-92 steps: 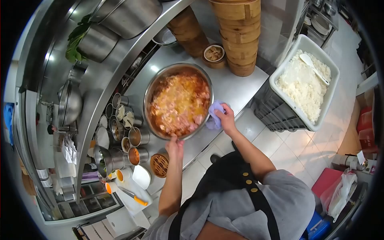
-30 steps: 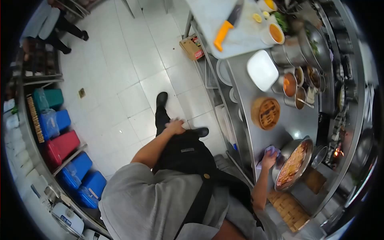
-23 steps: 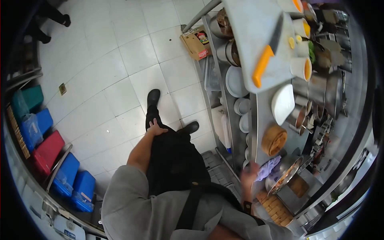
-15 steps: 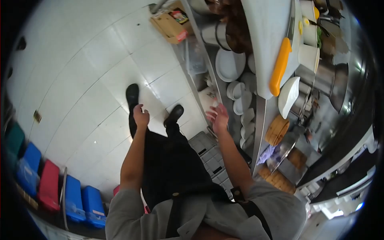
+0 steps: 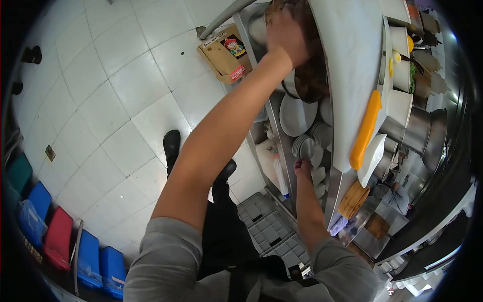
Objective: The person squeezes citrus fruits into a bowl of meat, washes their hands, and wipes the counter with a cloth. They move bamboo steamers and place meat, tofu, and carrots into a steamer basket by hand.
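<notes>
My left hand is stretched far out over the shelf under the counter, at glossy dark-brown food whose kind I cannot make out. Its fingers are smeared and partly hidden. Beside that food stand a metal pot and a large white oval plate. My right hand is closed at the shelf's edge, right by a stack of small white dishes. What its fingers hold, if anything, is hidden.
A yellow-handled knife lies on the white counter board, near a white dish and bamboo steamers. Below are a cardboard box and grey crates. Blue lidded bins line the left side.
My left hand has swung from over the floor up to the brown food on the shelf. My right hand has gone from loosely spread to closed, beside the small dishes. The view has shifted.
</notes>
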The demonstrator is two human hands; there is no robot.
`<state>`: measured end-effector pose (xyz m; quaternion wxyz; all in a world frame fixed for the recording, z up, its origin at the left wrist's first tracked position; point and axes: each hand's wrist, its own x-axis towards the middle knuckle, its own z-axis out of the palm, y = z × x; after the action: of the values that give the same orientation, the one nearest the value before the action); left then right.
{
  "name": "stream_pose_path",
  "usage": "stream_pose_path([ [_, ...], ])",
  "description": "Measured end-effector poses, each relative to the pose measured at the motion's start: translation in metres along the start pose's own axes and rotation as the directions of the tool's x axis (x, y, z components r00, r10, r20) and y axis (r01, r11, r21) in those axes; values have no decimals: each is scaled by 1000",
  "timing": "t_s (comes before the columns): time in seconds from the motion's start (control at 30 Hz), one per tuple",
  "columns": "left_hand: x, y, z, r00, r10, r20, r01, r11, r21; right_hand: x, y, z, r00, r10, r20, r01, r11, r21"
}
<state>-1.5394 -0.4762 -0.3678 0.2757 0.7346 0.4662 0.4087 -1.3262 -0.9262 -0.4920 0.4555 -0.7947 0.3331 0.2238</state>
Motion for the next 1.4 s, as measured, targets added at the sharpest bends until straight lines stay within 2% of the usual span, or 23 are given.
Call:
stream_pose_path([
  [0.07, 24, 9, 9, 994, 80, 79, -94, 977, 193, -16, -4, 3, 998, -59, -38, 62, 995, 74],
  [0.1, 36, 11, 16, 939, 153, -308, -101, 979, 178, -22, -2, 1, 997, -60, -42, 63, 995, 75],
  [0.17, 48, 10, 29, 738, 188, -648, -112, 981, 157, -32, 3, -8, 981, -192, -15, 192, 970, 149],
  [0.2, 49, 2, 36, 915, -169, -367, -109, 771, -628, -27, 9, -18, 981, -194, -16, 194, 968, 158],
  [0.23, 48, -7, 39, 975, -185, 123, 141, 87, -986, -16, 25, -37, 976, -213, 49, 197, 954, 225],
  [0.33, 56, -25, 34, 891, -276, 361, 377, 8, -926, -109, 54, -59, 940, -215, 265, 163, 965, 207],
  [0.4, 53, -39, 26, 828, -299, 475, 481, -57, -875, -164, 94, -96, 834, -240, 497, 321, 943, -82],
  [0.43, 46, -47, 20, 799, -293, 526, 524, -92, -847, -214, 93, -96, 856, -93, 509, 166, 981, -99],
  [0.47, 39, -22, -16, 650, -463, 603, 592, -189, -784, -270, 82, -93, 845, 62, 530, 0, 993, -115],
  [0.53, -8, -95, 3, 822, -227, 521, 441, -325, -837, -345, 46, -93, 761, 52, 647, 5, 996, -85],
  [0.67, -97, -39, -133, 800, -252, 544, 493, -240, -836, -398, -81, -104, 807, -358, 470, 331, 933, 141],
  [0.77, -115, 14, -202, 773, -269, 575, 576, -84, -813, -351, -133, -146, 815, -569, 113, 518, 801, 300],
  [0.9, -67, 53, -221, 741, -217, 635, 671, 240, -701, -269, -139, -187, 857, -467, -216, 514, 804, 301],
  [0.97, -19, 93, -218, 819, -239, 521, 564, 494, -661, -235, -130, -196, 889, -425, -171, 453, 874, 177],
  [1.0, 3, 103, -206, 852, -221, 475, 508, 572, -644, -224, -123, -204, 633, -730, -260, 653, 683, -326],
  [1.03, 23, 100, -192, 860, -186, 475, 464, 670, -579, -217, -125, -206, 274, -948, -163, 594, 300, -746],
  [1.1, 55, 118, -166, 840, -181, 511, 428, 801, -419, -284, -162, -190, 475, -846, -240, 558, 501, -662],
  [1.13, 68, 114, -155, 854, -146, 499, 215, 973, -84, -314, -175, -169, 510, -851, -125, 652, 477, -590],
  [1.17, 80, 124, -152, 830, -169, 532, 100, 983, 156, -343, -184, -135, 550, -834, 37, 699, 436, -567],
  [1.23, 91, 122, -152, 914, 95, 394, -211, 941, 263, -369, -167, -60, 378, -860, 343, 923, 377, -72],
  [1.27, 90, 142, -163, 917, 93, 389, -213, 936, 279, -394, -168, -28, 314, -802, 508, 932, 363, -2],
  [1.33, 94, 201, -184, 857, 351, 376, -452, 863, 226, -427, -167, 37, 238, -815, 529, 971, 185, -151],
  [1.4, 105, 197, -169, 829, 220, 515, -405, 870, 280, -441, -170, 72, 221, -817, 533, 971, 135, -195],
])
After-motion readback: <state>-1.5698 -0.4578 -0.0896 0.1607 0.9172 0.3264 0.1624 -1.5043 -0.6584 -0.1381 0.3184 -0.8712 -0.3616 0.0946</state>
